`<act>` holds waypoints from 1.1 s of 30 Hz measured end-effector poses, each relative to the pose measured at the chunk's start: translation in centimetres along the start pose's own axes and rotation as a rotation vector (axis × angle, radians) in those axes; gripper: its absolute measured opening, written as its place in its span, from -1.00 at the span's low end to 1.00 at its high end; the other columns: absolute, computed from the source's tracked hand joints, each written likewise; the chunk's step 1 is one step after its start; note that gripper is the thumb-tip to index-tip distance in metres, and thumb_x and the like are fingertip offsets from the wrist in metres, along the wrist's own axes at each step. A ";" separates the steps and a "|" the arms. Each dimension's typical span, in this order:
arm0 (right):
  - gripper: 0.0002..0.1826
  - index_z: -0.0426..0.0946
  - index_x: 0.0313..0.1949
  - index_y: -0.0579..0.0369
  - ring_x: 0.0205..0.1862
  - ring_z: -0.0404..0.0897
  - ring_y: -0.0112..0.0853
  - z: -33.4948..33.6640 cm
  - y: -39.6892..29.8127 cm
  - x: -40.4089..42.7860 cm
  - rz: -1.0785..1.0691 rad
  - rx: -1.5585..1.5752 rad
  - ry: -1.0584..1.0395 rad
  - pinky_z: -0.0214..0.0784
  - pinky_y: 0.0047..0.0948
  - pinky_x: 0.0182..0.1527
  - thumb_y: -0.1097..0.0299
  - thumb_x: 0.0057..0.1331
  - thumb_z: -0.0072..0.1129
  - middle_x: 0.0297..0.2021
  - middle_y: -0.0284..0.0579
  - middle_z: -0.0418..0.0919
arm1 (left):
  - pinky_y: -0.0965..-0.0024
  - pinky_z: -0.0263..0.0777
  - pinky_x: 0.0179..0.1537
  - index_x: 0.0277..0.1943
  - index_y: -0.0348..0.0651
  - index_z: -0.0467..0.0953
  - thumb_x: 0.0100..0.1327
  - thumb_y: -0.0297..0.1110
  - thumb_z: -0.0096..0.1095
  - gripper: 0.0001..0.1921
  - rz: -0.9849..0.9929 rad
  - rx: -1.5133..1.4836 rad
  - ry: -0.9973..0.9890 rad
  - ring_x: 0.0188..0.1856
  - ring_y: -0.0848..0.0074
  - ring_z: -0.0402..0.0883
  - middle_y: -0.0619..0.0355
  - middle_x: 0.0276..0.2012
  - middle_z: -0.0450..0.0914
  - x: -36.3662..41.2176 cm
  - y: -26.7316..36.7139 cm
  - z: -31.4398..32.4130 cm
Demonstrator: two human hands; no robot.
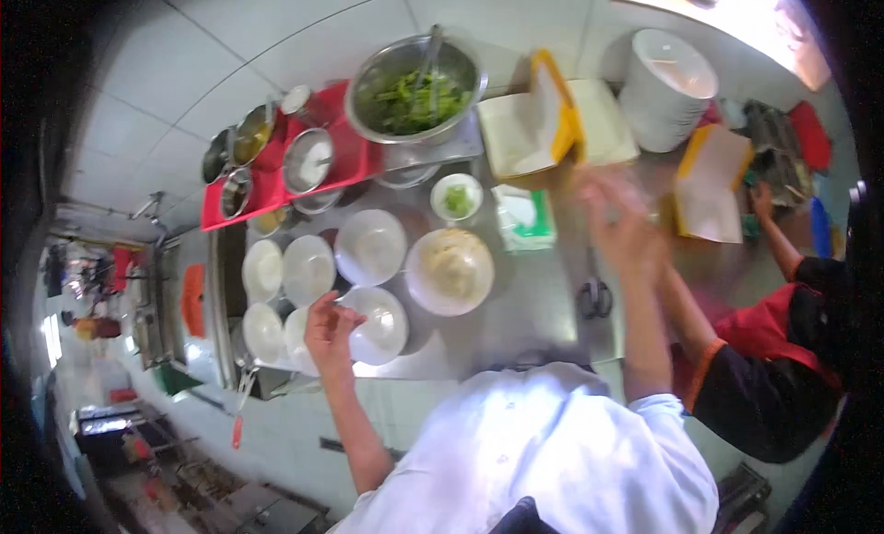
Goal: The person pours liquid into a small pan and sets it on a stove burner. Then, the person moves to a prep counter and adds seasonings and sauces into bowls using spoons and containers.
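My left hand (331, 330) hangs over the near row of white bowls, fingers apart and holding nothing, beside a bowl (376, 325). My right hand (615, 206), blurred, is raised over the counter by a yellow-edged open carton; whether anything is in its fingers cannot be told. Between the hands stands a bowl with pale contents (450, 271). Behind it are a small bowl of chopped greens (456, 197) and a green-and-white packet (525, 218). A steel basin of leafy greens (416, 92) with a utensil in it stands at the back.
A red tray (259, 213) holds steel seasoning bowls at the back left. Scissors (594, 298) lie on the steel counter (511, 327). A stack of white bowls (666, 92) and yellow-edged cartons (715, 182) stand right. A co-worker in black and red (766, 354) is close on my right.
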State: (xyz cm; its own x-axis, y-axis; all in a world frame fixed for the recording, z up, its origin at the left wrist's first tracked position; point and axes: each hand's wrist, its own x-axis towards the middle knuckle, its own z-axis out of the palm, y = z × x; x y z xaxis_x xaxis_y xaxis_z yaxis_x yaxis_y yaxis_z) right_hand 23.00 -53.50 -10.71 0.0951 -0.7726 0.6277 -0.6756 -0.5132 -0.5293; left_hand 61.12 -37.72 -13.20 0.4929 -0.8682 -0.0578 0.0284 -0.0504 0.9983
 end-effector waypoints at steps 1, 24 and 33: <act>-0.86 0.66 -0.25 0.13 -0.23 0.68 -0.16 1.4 -0.1 -1.5 -0.015 0.145 0.036 0.49 -0.21 -0.07 0.43 0.26 0.16 -0.26 -0.10 0.71 | 0.42 0.60 -0.16 0.10 -0.27 0.47 0.24 -0.58 0.26 -0.65 0.056 0.065 -0.079 -0.24 0.59 0.58 0.22 -0.31 0.52 0.5 -1.3 -1.0; -0.76 0.53 -0.11 0.04 -0.22 0.57 -0.08 9.2 -13.1 -26.3 0.478 -0.189 -0.186 0.45 -0.13 -0.16 0.44 0.20 0.13 -0.33 -0.08 0.59 | -0.32 -0.24 0.41 0.05 -0.06 0.50 -0.11 -0.54 0.42 -0.44 0.651 1.125 -0.678 0.50 -0.05 -0.09 -0.02 0.40 0.12 10.0 -7.3 -5.5; -0.32 0.27 0.31 0.02 0.04 0.49 0.07 8.4 -18.2 -18.6 0.391 -0.257 0.197 0.36 -0.03 0.12 0.46 0.17 0.19 -0.02 0.14 0.55 | -0.20 -0.05 0.38 -0.01 -0.09 0.54 -0.16 -0.57 0.48 -0.46 0.658 1.104 -0.481 0.44 -0.09 0.06 -0.05 0.35 0.24 12.1 -6.9 -16.4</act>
State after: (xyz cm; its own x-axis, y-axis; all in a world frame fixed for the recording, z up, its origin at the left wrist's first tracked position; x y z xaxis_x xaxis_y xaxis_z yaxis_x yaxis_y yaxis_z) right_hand 39.70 -32.94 -17.53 -0.3239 -0.7907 0.5195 -0.7936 -0.0718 -0.6042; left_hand 81.19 -39.77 -20.83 -0.2081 -0.9571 0.2018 -0.9035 0.2671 0.3351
